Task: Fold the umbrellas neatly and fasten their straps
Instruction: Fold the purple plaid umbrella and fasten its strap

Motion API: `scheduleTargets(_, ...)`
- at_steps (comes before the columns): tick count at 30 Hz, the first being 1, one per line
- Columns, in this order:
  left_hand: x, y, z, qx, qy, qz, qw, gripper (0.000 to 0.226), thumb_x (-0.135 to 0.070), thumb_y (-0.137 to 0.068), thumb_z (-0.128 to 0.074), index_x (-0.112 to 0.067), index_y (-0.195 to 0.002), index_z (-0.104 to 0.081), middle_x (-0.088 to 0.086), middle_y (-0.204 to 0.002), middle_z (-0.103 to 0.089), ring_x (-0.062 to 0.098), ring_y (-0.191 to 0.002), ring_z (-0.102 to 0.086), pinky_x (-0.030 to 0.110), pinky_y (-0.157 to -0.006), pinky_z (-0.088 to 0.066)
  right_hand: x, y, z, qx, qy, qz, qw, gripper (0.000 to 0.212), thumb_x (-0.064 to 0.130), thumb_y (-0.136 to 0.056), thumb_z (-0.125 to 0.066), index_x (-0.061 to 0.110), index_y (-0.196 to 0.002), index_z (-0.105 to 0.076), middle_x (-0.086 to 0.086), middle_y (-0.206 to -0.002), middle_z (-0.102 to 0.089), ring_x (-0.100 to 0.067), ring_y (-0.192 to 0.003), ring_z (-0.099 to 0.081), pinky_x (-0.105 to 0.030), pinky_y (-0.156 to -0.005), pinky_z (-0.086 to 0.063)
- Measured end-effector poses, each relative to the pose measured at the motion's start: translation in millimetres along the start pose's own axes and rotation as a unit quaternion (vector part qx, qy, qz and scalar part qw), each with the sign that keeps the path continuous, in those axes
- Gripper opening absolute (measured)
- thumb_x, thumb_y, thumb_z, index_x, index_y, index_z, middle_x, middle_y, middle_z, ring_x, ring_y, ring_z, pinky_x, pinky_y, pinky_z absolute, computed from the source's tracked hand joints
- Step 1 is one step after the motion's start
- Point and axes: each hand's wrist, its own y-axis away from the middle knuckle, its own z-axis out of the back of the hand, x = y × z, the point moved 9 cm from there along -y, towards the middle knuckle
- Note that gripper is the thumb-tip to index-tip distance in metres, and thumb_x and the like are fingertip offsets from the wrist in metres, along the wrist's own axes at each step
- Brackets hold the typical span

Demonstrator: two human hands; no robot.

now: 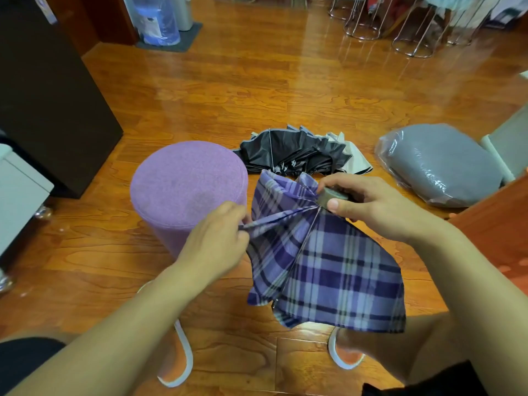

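A purple plaid umbrella [328, 267] hangs collapsed and loose in front of me, its cloth spread in wide folds. My right hand [371, 207] grips its grey top cap [331, 195] between thumb and fingers. My left hand [220, 238] pinches a narrow fold of the plaid cloth at the left edge and holds it taut toward the cap. A second umbrella [297, 152], black with a pale outer side, lies crumpled and unfolded on the floor just behind. No strap is visible on either one.
A round purple stool [185, 184] stands at my left hand. A grey cushion in clear plastic [437, 164] lies to the right. A dark cabinet [51, 95] is at the left, metal stool legs [411, 30] far back. My feet in orange slippers [345, 355] rest on the wooden floor.
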Motion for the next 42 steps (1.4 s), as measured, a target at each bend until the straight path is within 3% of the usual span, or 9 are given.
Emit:
scheduleTargets(6, 19.6, -14.0, 42.3, -0.032, 0.142, 0.046, 0.988, 0.014, -0.020, -0.082, -0.049, -0.031, -0.087, -0.054, -0.008, -0.079, -0.064, 0.021, -0.077, -0.060, 0.044, -0.073, -0.050, -7.8, 4.3, 2.6, 0.018, 0.062, -0.007, 0.998, 0.023, 0.043, -0.087, -0.061, 0.033, -0.107, -0.065, 0.009, -0.092, -0.065, -0.015, -0.082, -0.056, -0.037, -0.074, -0.041)
scheduleTargets(12, -18.9, 0.4, 40.2, 0.125, 0.089, -0.108, 0.982, 0.038, -0.006, -0.071, -0.040, -0.028, -0.091, -0.064, -0.014, -0.093, -0.062, 0.006, -0.092, -0.058, 0.022, -0.080, -0.044, -9.0, 4.4, -13.5, 0.055, 0.143, 0.008, 0.988, 0.012, 0.045, -0.091, -0.060, 0.047, -0.102, -0.057, 0.021, -0.092, -0.061, -0.003, -0.085, -0.054, -0.031, -0.074, -0.040)
scheduleTargets(16, -6.6, 9.4, 23.2, 0.221, 0.047, -0.071, 0.971, 0.048, -0.010, -0.079, -0.043, -0.031, -0.108, -0.075, -0.020, -0.104, -0.066, -0.005, -0.100, -0.058, 0.018, -0.089, -0.044, -10.2, 4.2, -26.5, 0.075, 0.182, 0.021, 0.980, 0.016, 0.043, -0.094, -0.062, 0.046, -0.108, -0.057, 0.025, -0.090, -0.058, 0.003, -0.084, -0.053, -0.022, -0.071, -0.036)
scheduleTargets(18, -3.4, 12.2, 22.6, 0.233, 0.017, -0.066, 0.970, 0.031, -0.029, -0.083, -0.047, -0.029, -0.092, -0.077, -0.017, -0.091, -0.067, 0.000, -0.090, -0.060, 0.029, -0.086, -0.048, -10.8, 5.1, -29.0, 0.079, 0.189, 0.022, 0.979, 0.015, 0.040, -0.096, -0.062, 0.041, -0.111, -0.059, 0.025, -0.090, -0.059, 0.004, -0.084, -0.053, -0.020, -0.071, -0.037)
scheduleTargets(22, 11.6, 15.1, 35.1, 0.203, -0.009, -0.046, 0.978, 0.046, -0.073, -0.077, -0.053, -0.033, -0.085, -0.074, -0.018, -0.084, -0.068, 0.004, -0.082, -0.063, 0.035, -0.075, -0.052, -11.9, 7.1, -23.0, 0.076, 0.187, 0.016, 0.979, 0.023, 0.049, -0.091, -0.055, 0.041, -0.112, -0.059, 0.018, -0.095, -0.062, -0.005, -0.086, -0.055, -0.035, -0.073, -0.043)
scheduleTargets(30, 20.1, 22.8, 41.7, 0.202, 0.001, -0.064, 0.977, 0.008, -0.024, -0.093, -0.073, -0.023, -0.087, -0.078, -0.011, -0.089, -0.074, 0.005, -0.084, -0.067, 0.036, -0.081, -0.052, -13.6, 10.7, -47.4, 0.129, 0.203, 0.019, 0.971, 0.029, 0.040, -0.096, -0.063, 0.037, -0.125, -0.060, 0.028, -0.104, -0.056, 0.014, -0.094, -0.050, -0.023, -0.076, -0.036)
scheduleTargets(35, 13.6, 19.5, 54.6, 0.147, 0.060, -0.054, 0.986, 0.034, -0.005, -0.077, -0.085, -0.029, -0.070, -0.062, -0.011, -0.089, -0.072, 0.006, -0.086, -0.066, 0.030, -0.079, -0.050, -9.0, 14.5, -48.6, 0.132, 0.191, 0.031, 0.972, 0.022, 0.041, -0.098, -0.062, 0.041, -0.120, -0.058, 0.028, -0.101, -0.058, 0.004, -0.093, -0.053, -0.026, -0.073, -0.037)
scheduleTargets(39, 23.7, 18.0, 51.2, 0.161, 0.123, 0.003, 0.979, 0.024, -0.004, -0.085, -0.077, -0.019, -0.080, -0.059, -0.002, -0.086, -0.071, 0.021, -0.080, -0.068, 0.042, -0.077, -0.055, 1.2, 16.5, -50.7, 0.121, 0.215, 0.059, 0.967, 0.025, 0.039, -0.098, -0.062, 0.041, -0.123, -0.055, 0.025, -0.107, -0.058, -0.003, -0.094, -0.055, -0.031, -0.079, -0.044)
scheduleTargets(42, 24.5, 14.8, 58.8, 0.149, 0.152, -0.002, 0.977, 0.015, -0.009, -0.093, -0.071, -0.021, -0.089, -0.062, 0.003, -0.083, -0.068, 0.013, -0.072, -0.062, 0.031, -0.070, -0.051, 4.3, 19.7, -51.9, 0.121, 0.241, 0.074, 0.960, 0.027, 0.039, -0.099, -0.060, 0.043, -0.124, -0.050, 0.020, -0.111, -0.058, -0.009, -0.097, -0.055, -0.037, -0.083, -0.045)
